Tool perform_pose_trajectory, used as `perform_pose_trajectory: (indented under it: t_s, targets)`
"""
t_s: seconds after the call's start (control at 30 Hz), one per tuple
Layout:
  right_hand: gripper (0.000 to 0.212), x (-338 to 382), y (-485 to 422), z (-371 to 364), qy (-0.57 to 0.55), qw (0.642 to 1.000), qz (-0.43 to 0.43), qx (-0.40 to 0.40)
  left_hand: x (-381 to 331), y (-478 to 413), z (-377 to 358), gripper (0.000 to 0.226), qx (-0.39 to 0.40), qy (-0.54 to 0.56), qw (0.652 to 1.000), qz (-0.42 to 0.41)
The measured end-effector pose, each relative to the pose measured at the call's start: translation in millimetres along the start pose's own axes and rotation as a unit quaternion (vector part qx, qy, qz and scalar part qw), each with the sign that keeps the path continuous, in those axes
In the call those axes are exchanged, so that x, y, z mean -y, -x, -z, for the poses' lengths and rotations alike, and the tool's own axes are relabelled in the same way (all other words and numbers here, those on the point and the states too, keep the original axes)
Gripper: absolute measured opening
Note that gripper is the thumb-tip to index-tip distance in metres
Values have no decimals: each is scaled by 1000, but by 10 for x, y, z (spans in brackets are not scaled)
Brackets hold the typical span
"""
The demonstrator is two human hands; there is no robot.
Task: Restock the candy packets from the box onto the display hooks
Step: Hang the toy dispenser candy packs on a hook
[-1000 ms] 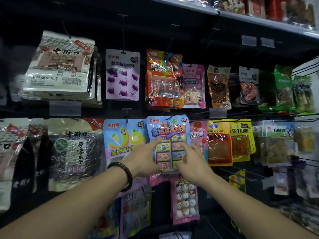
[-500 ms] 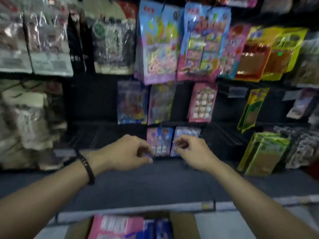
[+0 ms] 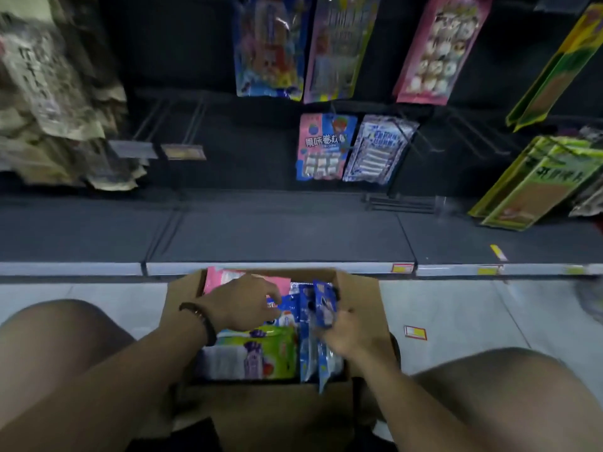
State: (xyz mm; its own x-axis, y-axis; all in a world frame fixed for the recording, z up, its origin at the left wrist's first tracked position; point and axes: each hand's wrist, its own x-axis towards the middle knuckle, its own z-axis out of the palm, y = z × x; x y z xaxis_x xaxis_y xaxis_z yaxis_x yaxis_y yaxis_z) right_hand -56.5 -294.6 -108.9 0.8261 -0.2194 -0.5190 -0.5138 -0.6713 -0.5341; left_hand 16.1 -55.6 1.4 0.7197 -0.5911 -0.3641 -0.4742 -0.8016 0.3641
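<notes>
Colourful candy packets filling cardboard box

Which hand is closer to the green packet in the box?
Left. The left hand hovers just above the green packet; the right hand is off to its right, holding a blue packet.

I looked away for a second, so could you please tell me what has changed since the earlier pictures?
Both hands left the hanging packets and came down into the cardboard box. The right hand now grips a blue packet; the left hand reaches among the others. The packets on the hooks still hang in place.
</notes>
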Motion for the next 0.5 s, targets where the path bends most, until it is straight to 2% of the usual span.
perform_pose_trajectory:
  t_s: [0.1,0.17,0.27,0.5]
  targets:
    - [89,-138,-44,-181,67,997,-31,12,53,-24,-117,37,51,-33,998,5]
    - [101,-152,-68,-239,63,997,-45,17,98,-35,-166,42,92,-40,995,0]
    - [96,-120,-91,-315,16,997,-76,-3,136,-58,-174,49,135,-44,990,2]
    - [95,-85,-113,-436,143,987,-62,-40,106,-22,-133,58,189,-85,978,9]
